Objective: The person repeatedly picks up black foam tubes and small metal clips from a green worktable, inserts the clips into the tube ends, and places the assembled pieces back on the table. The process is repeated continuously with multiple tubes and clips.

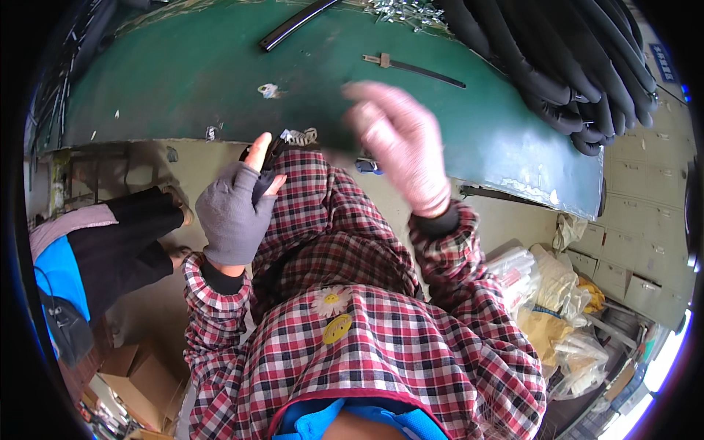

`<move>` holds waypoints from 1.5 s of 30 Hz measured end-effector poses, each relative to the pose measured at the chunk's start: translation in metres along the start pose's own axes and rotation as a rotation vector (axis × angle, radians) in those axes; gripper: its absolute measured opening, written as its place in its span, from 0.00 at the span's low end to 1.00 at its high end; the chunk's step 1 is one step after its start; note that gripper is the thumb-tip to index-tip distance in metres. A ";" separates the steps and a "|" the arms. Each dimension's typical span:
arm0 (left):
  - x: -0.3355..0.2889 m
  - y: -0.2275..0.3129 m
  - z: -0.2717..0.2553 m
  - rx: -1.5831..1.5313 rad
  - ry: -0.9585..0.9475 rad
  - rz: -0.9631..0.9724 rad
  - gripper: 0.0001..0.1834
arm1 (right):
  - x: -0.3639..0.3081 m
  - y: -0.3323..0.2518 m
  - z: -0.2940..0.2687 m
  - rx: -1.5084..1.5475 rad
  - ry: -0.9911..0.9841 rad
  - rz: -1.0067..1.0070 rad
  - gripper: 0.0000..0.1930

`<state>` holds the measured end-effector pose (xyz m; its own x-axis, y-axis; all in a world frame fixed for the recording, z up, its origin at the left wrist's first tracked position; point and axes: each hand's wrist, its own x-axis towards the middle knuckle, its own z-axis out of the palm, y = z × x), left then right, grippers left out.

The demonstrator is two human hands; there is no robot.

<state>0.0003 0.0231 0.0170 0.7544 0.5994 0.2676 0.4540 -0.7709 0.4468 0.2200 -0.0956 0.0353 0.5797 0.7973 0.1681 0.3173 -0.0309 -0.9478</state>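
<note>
Beside left fingers, dark object, shiny-tipped

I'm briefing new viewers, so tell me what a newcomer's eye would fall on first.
Likely the red-checked smock filling the lower middle, with its daisy patch. Next, the black tubes piled at the right end of the green workbench, and the blurred right hand near the centre.

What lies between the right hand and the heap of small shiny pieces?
In the head view, a thin dark tool with a brown slider lies between the right hand and the heap, on the green table.
</note>
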 end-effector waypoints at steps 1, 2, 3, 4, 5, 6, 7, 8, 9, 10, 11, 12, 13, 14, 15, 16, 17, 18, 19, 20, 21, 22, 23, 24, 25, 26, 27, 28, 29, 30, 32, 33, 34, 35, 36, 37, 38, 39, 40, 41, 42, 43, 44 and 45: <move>-0.001 -0.003 0.003 0.029 -0.062 -0.023 0.32 | 0.020 0.001 -0.017 -0.414 0.131 -0.198 0.14; -0.001 -0.004 0.007 0.018 -0.065 -0.015 0.32 | 0.039 0.007 -0.035 -0.670 0.178 -0.372 0.12; 0.000 -0.005 0.011 0.005 -0.066 -0.005 0.32 | 0.052 0.014 -0.048 -0.911 0.185 -0.405 0.11; 0.000 -0.006 0.013 -0.006 -0.070 0.007 0.32 | 0.065 0.026 -0.059 -1.096 0.109 -0.345 0.10; -0.003 -0.006 0.011 -0.047 -0.070 -0.011 0.31 | 0.073 0.029 -0.062 -1.239 -0.037 -0.289 0.10; -0.005 -0.005 0.009 -0.089 -0.070 -0.030 0.31 | 0.073 0.028 -0.067 -1.195 -0.092 -0.291 0.08; -0.008 -0.004 0.007 -0.130 -0.068 -0.050 0.31 | 0.073 0.023 -0.072 -1.151 -0.148 -0.292 0.06; -0.005 -0.003 0.005 -0.102 -0.082 -0.032 0.31 | 0.074 0.018 -0.074 -1.164 -0.216 -0.247 0.05; -0.003 -0.001 0.002 -0.073 -0.089 -0.020 0.31 | 0.074 0.013 -0.074 -1.176 -0.288 -0.211 0.05; -0.002 -0.001 0.001 -0.044 -0.097 -0.006 0.30 | 0.074 0.009 -0.076 -1.149 -0.377 -0.177 0.05; -0.004 -0.002 0.001 -0.053 -0.097 -0.020 0.30 | 0.073 0.004 -0.075 -1.119 -0.438 -0.136 0.05; -0.005 -0.003 0.002 -0.062 -0.096 -0.032 0.31 | 0.070 -0.002 -0.073 -1.090 -0.498 -0.095 0.05; -0.007 -0.004 0.003 -0.072 -0.096 -0.042 0.31 | 0.067 -0.004 -0.071 -1.062 -0.556 -0.052 0.05; -0.005 -0.003 0.002 -0.073 -0.102 -0.040 0.30 | 0.059 0.003 -0.074 -1.047 -0.483 -0.133 0.06; -0.004 -0.003 0.003 -0.084 -0.092 -0.031 0.30 | 0.051 0.008 -0.073 -1.005 -0.406 -0.185 0.05; -0.002 -0.003 0.004 -0.096 -0.081 -0.022 0.31 | 0.042 0.011 -0.070 -0.963 -0.329 -0.235 0.05; -0.003 -0.003 0.005 -0.099 -0.069 -0.021 0.31 | 0.036 0.012 -0.067 -0.910 -0.258 -0.291 0.05; -0.002 -0.004 0.006 -0.093 -0.067 -0.023 0.31 | 0.033 0.009 -0.065 -0.788 -0.297 -0.256 0.06; -0.002 -0.004 0.007 -0.087 -0.066 -0.024 0.31 | 0.034 0.001 -0.061 -0.618 -0.370 -0.140 0.07; -0.001 -0.005 0.006 -0.083 -0.070 -0.014 0.31 | 0.035 -0.014 -0.055 -0.448 -0.427 -0.018 0.08; -0.001 -0.005 0.005 -0.074 -0.077 -0.013 0.31 | 0.036 -0.021 -0.048 -0.275 -0.480 0.103 0.08; -0.002 -0.005 0.004 -0.065 -0.084 -0.012 0.32 | 0.037 -0.008 -0.039 -0.175 -0.491 -0.009 0.10; -0.001 -0.005 0.004 -0.058 -0.085 -0.012 0.32 | 0.043 -0.005 -0.033 -0.249 -0.569 -0.038 0.08; -0.001 -0.004 0.004 -0.048 -0.098 -0.018 0.32 | 0.050 -0.008 -0.032 -0.299 -0.673 -0.029 0.08; -0.002 -0.003 0.002 -0.038 -0.112 -0.023 0.32 | 0.057 -0.013 -0.031 -0.349 -0.776 -0.020 0.08; -0.004 -0.002 0.001 -0.029 -0.127 -0.036 0.33 | 0.063 -0.012 -0.030 -0.383 -0.815 -0.070 0.08; -0.004 -0.002 0.001 -0.032 -0.127 -0.030 0.33 | 0.067 -0.011 -0.029 -0.418 -0.853 -0.121 0.09; -0.004 -0.001 0.000 -0.035 -0.128 -0.023 0.33 | 0.071 -0.010 -0.028 -0.453 -0.890 -0.172 0.10; -0.005 -0.001 -0.001 -0.036 -0.133 -0.018 0.33 | 0.073 -0.010 -0.026 -0.474 -0.896 -0.174 0.11; -0.005 -0.001 -0.001 -0.051 -0.123 -0.007 0.33 | 0.075 -0.010 -0.025 -0.496 -0.902 -0.176 0.11; -0.006 -0.002 -0.001 -0.085 -0.102 0.019 0.34 | 0.076 -0.009 -0.024 -0.514 -0.900 -0.187 0.12; -0.006 -0.002 -0.001 -0.081 -0.117 0.016 0.34 | 0.078 -0.009 -0.024 -0.486 -0.926 -0.153 0.12; -0.006 -0.001 -0.003 -0.077 -0.132 0.012 0.34 | 0.080 -0.009 -0.024 -0.457 -0.953 -0.119 0.12; -0.005 -0.001 -0.005 -0.072 -0.145 0.010 0.34 | 0.083 -0.010 -0.025 -0.429 -0.978 -0.085 0.11; -0.005 0.001 -0.006 -0.074 -0.153 0.012 0.35 | 0.085 -0.013 -0.026 -0.452 -1.009 -0.078 0.12; -0.005 0.002 -0.007 -0.077 -0.161 0.014 0.35 | 0.086 -0.017 -0.028 -0.475 -1.041 -0.070 0.12; -0.004 0.003 -0.008 -0.079 -0.169 0.019 0.36 | 0.087 -0.018 -0.028 -0.498 -1.071 -0.063 0.12; -0.003 0.002 -0.009 -0.071 -0.169 0.028 0.36 | 0.088 -0.017 -0.027 -0.503 -1.065 -0.097 0.13; -0.003 0.001 -0.009 -0.063 -0.168 0.037 0.36 | 0.088 -0.016 -0.025 -0.508 -1.060 -0.132 0.13; -0.002 0.001 -0.010 -0.054 -0.165 0.048 0.36 | 0.088 -0.016 -0.024 -0.516 -1.052 -0.168 0.14; -0.003 0.001 -0.010 -0.067 -0.167 0.044 0.36 | 0.088 -0.016 -0.024 -0.530 -1.046 -0.164 0.14; -0.004 0.002 -0.010 -0.081 -0.169 0.041 0.37 | 0.087 -0.016 -0.023 -0.543 -1.041 -0.161 0.14; -0.005 0.002 -0.010 -0.092 -0.172 0.035 0.38 | 0.086 -0.016 -0.022 -0.555 -1.037 -0.158 0.14; -0.005 0.001 -0.010 -0.093 -0.172 0.042 0.38 | 0.086 -0.018 -0.021 -0.568 -1.051 -0.115 0.15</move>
<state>-0.0078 0.0212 0.0246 0.8451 0.5156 0.1412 0.3811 -0.7663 0.5172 0.2800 -0.0388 0.0723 -0.2864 0.9066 -0.3100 0.7657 0.0221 -0.6428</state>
